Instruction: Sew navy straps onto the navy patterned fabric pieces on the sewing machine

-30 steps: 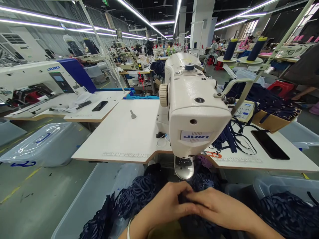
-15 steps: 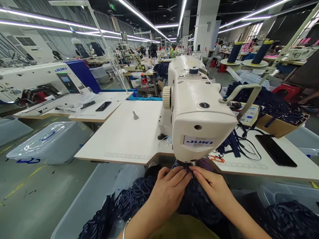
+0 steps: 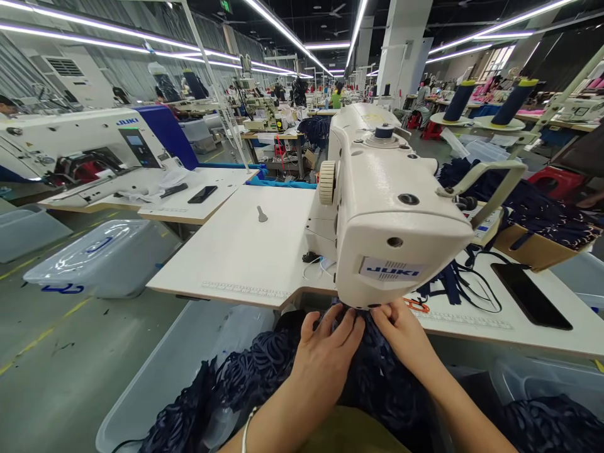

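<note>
A white sewing machine (image 3: 401, 233) stands in front of me, its head end toward me. Right below it, my left hand (image 3: 325, 352) has its fingers bent over dark navy fabric (image 3: 377, 365). My right hand (image 3: 401, 330) pinches the same fabric just to the right, close under the machine head. The needle area and the fingertips are partly hidden by the machine. The fabric hangs down toward my lap. More bunched navy strips (image 3: 264, 365) lie to the left in a clear plastic bin (image 3: 136, 402).
The white table (image 3: 236, 251) carries a small grey metal piece (image 3: 262, 214) on the left. On the right are orange-handled snips (image 3: 418, 306), a black phone (image 3: 531, 296), navy straps (image 3: 450, 283) and a cardboard box (image 3: 538, 245) of fabric. A lidded bin (image 3: 99, 258) stands on the floor.
My view has shifted slightly, moving the machine right in the picture. My right hand has moved up nearer the machine head with its fingers more curled; the left fingers have spread a little.
</note>
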`<action>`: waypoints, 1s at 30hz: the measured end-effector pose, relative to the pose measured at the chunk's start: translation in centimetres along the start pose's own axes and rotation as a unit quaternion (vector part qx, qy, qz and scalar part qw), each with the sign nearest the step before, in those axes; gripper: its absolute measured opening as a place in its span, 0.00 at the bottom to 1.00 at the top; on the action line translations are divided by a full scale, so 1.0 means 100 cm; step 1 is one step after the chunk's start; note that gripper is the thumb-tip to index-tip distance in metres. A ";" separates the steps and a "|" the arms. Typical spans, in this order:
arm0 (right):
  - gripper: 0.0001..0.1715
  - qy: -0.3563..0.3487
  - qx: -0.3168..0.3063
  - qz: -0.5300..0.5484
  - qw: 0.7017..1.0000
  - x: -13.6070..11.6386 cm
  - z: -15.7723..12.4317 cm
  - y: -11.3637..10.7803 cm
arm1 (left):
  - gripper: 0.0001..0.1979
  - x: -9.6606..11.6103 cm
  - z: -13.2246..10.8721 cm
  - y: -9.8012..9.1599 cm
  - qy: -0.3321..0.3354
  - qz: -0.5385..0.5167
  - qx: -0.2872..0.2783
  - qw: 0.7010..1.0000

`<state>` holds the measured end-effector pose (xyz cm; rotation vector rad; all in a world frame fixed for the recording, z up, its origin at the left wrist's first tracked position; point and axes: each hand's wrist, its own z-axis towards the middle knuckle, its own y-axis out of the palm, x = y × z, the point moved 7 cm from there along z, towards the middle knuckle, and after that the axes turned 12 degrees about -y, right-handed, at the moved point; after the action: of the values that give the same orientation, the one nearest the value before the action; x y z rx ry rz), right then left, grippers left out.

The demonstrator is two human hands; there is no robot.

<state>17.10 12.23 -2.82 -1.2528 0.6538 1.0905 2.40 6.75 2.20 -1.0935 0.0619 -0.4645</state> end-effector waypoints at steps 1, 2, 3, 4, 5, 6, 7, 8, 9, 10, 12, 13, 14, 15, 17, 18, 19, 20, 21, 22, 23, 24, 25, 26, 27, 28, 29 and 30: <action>0.10 -0.007 -0.002 -0.014 1.000 -0.001 0.003 0.000 | 0.15 0.000 0.001 0.000 -0.012 0.005 0.001 1.000; 0.09 -0.012 -0.003 -0.025 1.000 -0.003 0.006 -0.001 | 0.15 0.000 0.001 0.001 -0.021 0.009 0.000 1.000; 0.08 -0.015 -0.003 -0.035 0.999 -0.004 0.008 -0.001 | 0.15 0.001 0.001 0.001 -0.028 0.012 -0.002 1.000; 0.08 -0.016 -0.002 -0.044 0.999 -0.005 0.009 -0.002 | 0.16 0.001 0.001 0.002 -0.032 0.016 -0.003 0.999; 0.08 -0.016 -0.002 -0.051 0.999 -0.006 0.010 -0.002 | 0.16 0.002 0.002 0.002 -0.034 0.020 -0.003 0.999; 0.08 -0.014 -0.002 -0.057 0.998 -0.006 0.010 -0.002 | 0.17 0.002 0.002 0.002 -0.035 0.024 -0.003 0.999; 0.09 -0.011 -0.003 -0.062 0.998 -0.005 0.010 -0.003 | 0.17 0.002 0.002 0.002 -0.035 0.028 -0.002 0.999; 0.09 -0.009 -0.006 -0.067 0.998 -0.005 0.010 -0.002 | 0.17 0.003 0.002 0.002 -0.034 0.030 -0.001 0.999; 0.08 -0.008 -0.008 -0.069 0.998 -0.004 0.010 -0.002 | 0.17 0.003 0.003 0.002 -0.035 0.032 -0.001 0.999; 0.08 -0.008 -0.008 -0.071 0.997 -0.003 0.010 -0.002 | 0.17 0.003 0.003 0.002 -0.035 0.032 -0.002 0.999; 0.08 -0.010 -0.006 -0.074 0.997 -0.001 0.011 -0.003 | 0.18 0.003 0.003 0.003 -0.037 0.031 -0.003 0.999; 0.08 -0.012 -0.004 -0.074 0.997 0.000 0.011 -0.003 | 0.18 0.003 0.003 0.003 -0.038 0.030 -0.005 0.999; 0.08 -0.013 -0.002 -0.074 0.997 0.001 0.012 -0.003 | 0.18 0.003 0.003 0.004 -0.039 0.028 -0.005 0.999; 0.08 -0.015 0.000 -0.072 0.997 0.001 0.012 -0.003 | 0.18 0.003 0.003 0.004 -0.039 0.026 -0.003 0.999; 0.08 -0.018 0.003 -0.069 0.997 0.000 0.013 -0.003 | 0.19 0.003 0.003 0.005 -0.038 0.026 -0.001 0.999; 0.09 -0.018 0.003 -0.067 0.998 0.000 0.013 -0.003 | 0.19 0.003 0.003 0.005 -0.038 0.027 0.000 0.999; 0.09 -0.018 0.001 -0.068 0.998 -0.001 0.013 -0.003 | 0.19 0.003 0.003 0.004 -0.038 0.029 0.002 0.999; 0.09 -0.017 -0.002 -0.071 0.997 -0.002 0.013 -0.003 | 0.19 0.003 0.003 0.004 -0.037 0.030 0.003 0.999; 0.09 -0.015 -0.004 -0.078 0.997 -0.003 0.012 -0.002 | 0.19 0.004 0.004 0.004 -0.038 0.031 0.004 0.999; 0.09 -0.013 -0.006 -0.086 0.996 -0.004 0.012 -0.003 | 0.19 0.004 0.004 0.003 -0.037 0.031 0.005 0.999; 0.10 -0.012 -0.008 -0.095 0.995 -0.005 0.012 -0.003 | 0.19 0.004 0.004 0.002 -0.036 0.030 0.006 0.999; 0.11 -0.011 -0.008 -0.104 0.995 -0.005 0.012 -0.003 | 0.19 0.004 0.004 0.002 -0.036 0.030 0.004 0.999; 0.11 -0.010 -0.009 -0.110 0.994 -0.005 0.011 -0.004 | 0.19 0.004 0.004 0.003 -0.036 0.031 0.002 0.999; 0.11 -0.010 -0.011 -0.113 0.993 -0.005 0.011 -0.004 | 0.19 0.004 0.004 0.003 -0.038 0.032 0.000 0.999; 0.11 -0.010 -0.015 -0.116 0.993 -0.004 0.011 -0.003 | 0.19 0.004 0.004 0.004 -0.039 0.033 -0.002 0.999; 0.11 -0.009 -0.019 -0.120 0.993 -0.003 0.011 -0.003 | 0.18 0.004 0.003 0.004 -0.039 0.035 -0.004 0.999; 0.11 -0.007 -0.021 -0.125 0.992 -0.002 0.011 -0.003 | 0.18 0.004 0.003 0.005 -0.040 0.035 -0.005 0.999; 0.11 -0.005 -0.022 -0.132 0.991 0.000 0.011 -0.002 | 0.18 0.004 0.003 0.005 -0.040 0.036 -0.005 0.999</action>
<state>17.13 13.30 -2.43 -1.3298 0.4419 0.8942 2.99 7.03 1.93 -1.1141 0.0332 -0.3560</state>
